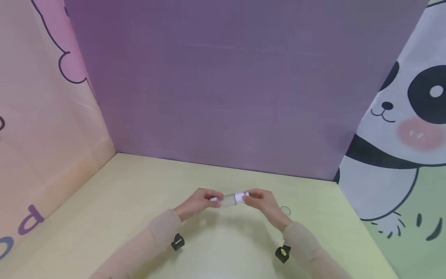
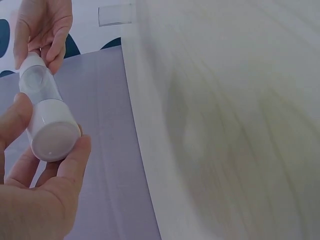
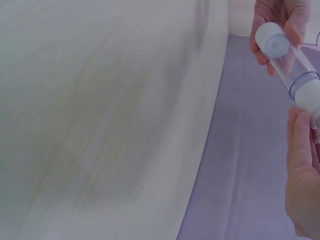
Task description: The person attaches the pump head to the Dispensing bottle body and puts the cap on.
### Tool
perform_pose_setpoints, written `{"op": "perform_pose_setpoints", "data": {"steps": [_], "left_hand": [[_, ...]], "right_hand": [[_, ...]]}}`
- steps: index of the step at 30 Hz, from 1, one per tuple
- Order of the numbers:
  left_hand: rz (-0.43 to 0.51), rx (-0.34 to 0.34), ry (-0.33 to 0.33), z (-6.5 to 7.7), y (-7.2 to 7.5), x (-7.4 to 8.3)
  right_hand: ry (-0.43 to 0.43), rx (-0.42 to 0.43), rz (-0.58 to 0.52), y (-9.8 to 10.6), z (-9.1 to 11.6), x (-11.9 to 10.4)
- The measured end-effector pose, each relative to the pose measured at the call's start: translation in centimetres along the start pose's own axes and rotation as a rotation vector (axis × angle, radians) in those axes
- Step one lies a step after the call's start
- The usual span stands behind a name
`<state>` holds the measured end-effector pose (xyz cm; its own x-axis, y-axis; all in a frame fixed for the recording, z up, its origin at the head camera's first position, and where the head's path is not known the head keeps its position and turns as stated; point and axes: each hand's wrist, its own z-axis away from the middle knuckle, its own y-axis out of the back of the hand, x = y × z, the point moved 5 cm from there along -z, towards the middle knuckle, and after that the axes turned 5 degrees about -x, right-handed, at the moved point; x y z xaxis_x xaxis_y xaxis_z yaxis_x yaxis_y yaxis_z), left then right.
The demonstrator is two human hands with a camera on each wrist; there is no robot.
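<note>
A slim airless pump bottle (image 1: 228, 200) with a clear body and white ends is held level between both hands above the table. My left hand (image 1: 198, 201) grips its left end; in the left wrist view the thumb and fingers wrap a wide white base (image 2: 52, 127). At the other end, my right hand (image 1: 265, 204) pinches the white collar part (image 3: 307, 96) between thumb and fingers. Through the clear body, an inner white disc (image 3: 276, 46) shows near the left hand. Just right of the right hand, a clear cap (image 1: 285, 210) stands on the table.
The pale yellow table (image 1: 150, 186) meets a purple backdrop (image 1: 223, 97) behind. A panda-printed panel (image 1: 379, 186) borders the right side, a pink printed panel (image 1: 52, 147) the left. Black wrist mounts (image 1: 178, 242) hang below the sleeves.
</note>
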<state>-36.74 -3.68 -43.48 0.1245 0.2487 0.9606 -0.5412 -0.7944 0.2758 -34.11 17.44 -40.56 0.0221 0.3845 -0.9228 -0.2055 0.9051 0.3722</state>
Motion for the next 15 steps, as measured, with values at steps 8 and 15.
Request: {"op": "perform_pose_setpoints", "data": {"steps": [8,15], "left_hand": [[-0.010,0.015,-0.011,-0.06,0.20,0.04],[-0.022,0.011,0.006,-0.33,0.47,0.27]], "right_hand": [[-0.001,-0.004,-0.006,-0.10,-0.37,0.08],[0.009,-0.031,-0.009,-0.06,-0.66,0.07]]}}
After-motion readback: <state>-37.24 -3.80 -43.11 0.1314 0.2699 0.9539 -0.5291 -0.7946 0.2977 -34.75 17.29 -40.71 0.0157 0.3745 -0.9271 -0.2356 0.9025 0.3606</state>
